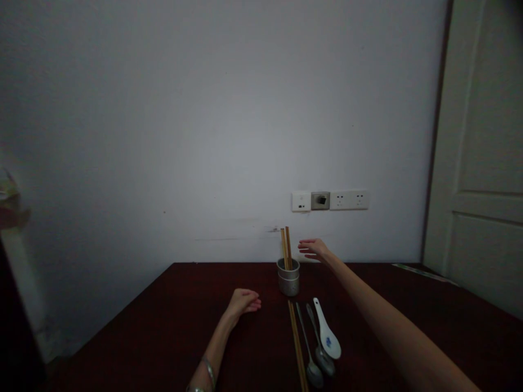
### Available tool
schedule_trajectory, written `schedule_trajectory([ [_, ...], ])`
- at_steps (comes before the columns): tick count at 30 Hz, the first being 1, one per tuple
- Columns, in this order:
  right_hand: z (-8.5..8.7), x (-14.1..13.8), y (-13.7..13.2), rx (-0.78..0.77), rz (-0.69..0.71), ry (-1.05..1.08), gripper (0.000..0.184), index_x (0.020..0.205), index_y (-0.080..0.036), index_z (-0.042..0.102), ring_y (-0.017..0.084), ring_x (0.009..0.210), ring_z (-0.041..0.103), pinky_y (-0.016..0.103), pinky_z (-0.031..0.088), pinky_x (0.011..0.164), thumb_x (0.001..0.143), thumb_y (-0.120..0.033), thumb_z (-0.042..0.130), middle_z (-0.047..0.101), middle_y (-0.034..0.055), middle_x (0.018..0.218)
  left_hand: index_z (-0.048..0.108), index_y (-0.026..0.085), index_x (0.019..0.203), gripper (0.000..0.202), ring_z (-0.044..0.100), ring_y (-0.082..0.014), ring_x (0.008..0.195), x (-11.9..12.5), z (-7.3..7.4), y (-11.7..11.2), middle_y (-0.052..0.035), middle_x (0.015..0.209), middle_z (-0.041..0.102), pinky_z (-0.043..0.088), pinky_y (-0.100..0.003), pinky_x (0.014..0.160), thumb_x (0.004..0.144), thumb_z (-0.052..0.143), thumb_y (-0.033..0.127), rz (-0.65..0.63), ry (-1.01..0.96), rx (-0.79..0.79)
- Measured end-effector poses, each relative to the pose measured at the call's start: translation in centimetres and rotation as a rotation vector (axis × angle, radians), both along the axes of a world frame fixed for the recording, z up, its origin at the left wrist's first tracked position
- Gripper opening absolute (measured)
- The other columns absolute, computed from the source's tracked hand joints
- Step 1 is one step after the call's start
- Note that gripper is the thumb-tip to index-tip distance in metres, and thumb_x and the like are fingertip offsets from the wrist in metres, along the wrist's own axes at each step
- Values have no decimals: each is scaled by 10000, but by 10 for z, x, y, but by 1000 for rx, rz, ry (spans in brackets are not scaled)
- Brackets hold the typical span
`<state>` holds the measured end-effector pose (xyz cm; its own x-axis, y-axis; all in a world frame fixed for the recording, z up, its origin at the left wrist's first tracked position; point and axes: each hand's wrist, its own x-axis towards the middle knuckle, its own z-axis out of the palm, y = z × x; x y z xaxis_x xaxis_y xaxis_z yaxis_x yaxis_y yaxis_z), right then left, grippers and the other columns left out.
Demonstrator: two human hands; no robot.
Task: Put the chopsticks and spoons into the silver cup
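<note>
My right hand (314,249) hovers just right of some upright chopsticks (286,247), its fingers apart and nothing in them. Those chopsticks stand in a grey metal cup (289,280) near the back of the table. My left hand (245,300) is over the table, left of the cup, with its fingers curled together; whether they hold anything is hidden. In front of the cup lie a pair of chopsticks (297,345), a long-handled metal spoon (309,354), a second metal spoon (322,356) and a white ceramic spoon (328,337) with a blue mark.
The dark red table (163,326) meets a pale wall (229,136). Power sockets (349,200) and a switch plate (320,200) are on the wall behind the cup. A thin strip (425,273) lies at the back right, near a white door (486,163).
</note>
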<state>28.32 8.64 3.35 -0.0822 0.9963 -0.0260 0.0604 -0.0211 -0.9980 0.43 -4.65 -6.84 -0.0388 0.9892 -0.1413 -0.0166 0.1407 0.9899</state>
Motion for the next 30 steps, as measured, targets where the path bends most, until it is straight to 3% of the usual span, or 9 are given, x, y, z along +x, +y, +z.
schedule_trajectory([
  [6, -38, 51, -31, -32, -142, 1, 203, 870, -128, 594, 140, 695, 631, 221, 493, 553, 682, -203, 609, 662, 116, 895, 607, 57, 763, 279, 628, -165, 593, 0, 0, 3, -123, 698, 658, 499, -274, 624, 617, 683, 282, 15, 3, -13],
  [10, -55, 77, -57, -24, -219, -12, 180, 869, -117, 595, 131, 657, 627, 200, 480, 514, 697, -161, 566, 669, 114, 848, 609, 53, 768, 253, 630, -164, 598, -1, -4, 7, -127, 710, 659, 504, -268, 617, 635, 670, 259, 1, 3, -2],
  [15, -66, 94, -89, 144, -254, -237, 204, 876, -121, 622, 187, 779, 625, 245, 486, 598, 707, -189, 531, 668, 112, 863, 609, 54, 773, 206, 627, -154, 588, -1, -3, 8, -121, 696, 659, 501, -247, 594, 658, 650, 220, 11, 23, -8],
  [19, -81, 99, -111, 464, -253, -673, 245, 899, -133, 647, 208, 968, 556, 300, 398, 867, 715, -220, 509, 627, 103, 1005, 609, 56, 761, 195, 627, -158, 583, 1, -2, 7, -113, 674, 656, 502, -249, 593, 648, 659, 207, 34, 23, -10],
  [21, -91, 97, -121, 537, -205, -842, 311, 984, -124, 627, 216, 1060, 496, 313, 339, 930, 743, -256, 482, 576, 117, 1102, 610, 56, 753, 184, 628, -160, 586, 2, -1, 6, -111, 669, 654, 503, -250, 598, 649, 659, 199, 36, 22, -4],
  [26, -118, 81, -141, 462, -158, -1076, 395, 1106, -143, 571, 238, 1168, 392, 345, 291, 960, 793, -327, 413, 489, 122, 1224, 615, 64, 744, 161, 628, -156, 587, 5, 1, 4, -106, 670, 654, 503, -251, 611, 652, 659, 189, 57, 63, 8],
  [30, -128, 75, -148, 453, -181, -1157, 399, 1118, -161, 567, 251, 1188, 365, 369, 270, 965, 807, -321, 376, 485, 112, 1235, 612, 69, 727, 115, 625, -147, 574, 6, 0, 5, -99, 659, 652, 497, -233, 583, 669, 634, 166, 64, 83, 18],
])
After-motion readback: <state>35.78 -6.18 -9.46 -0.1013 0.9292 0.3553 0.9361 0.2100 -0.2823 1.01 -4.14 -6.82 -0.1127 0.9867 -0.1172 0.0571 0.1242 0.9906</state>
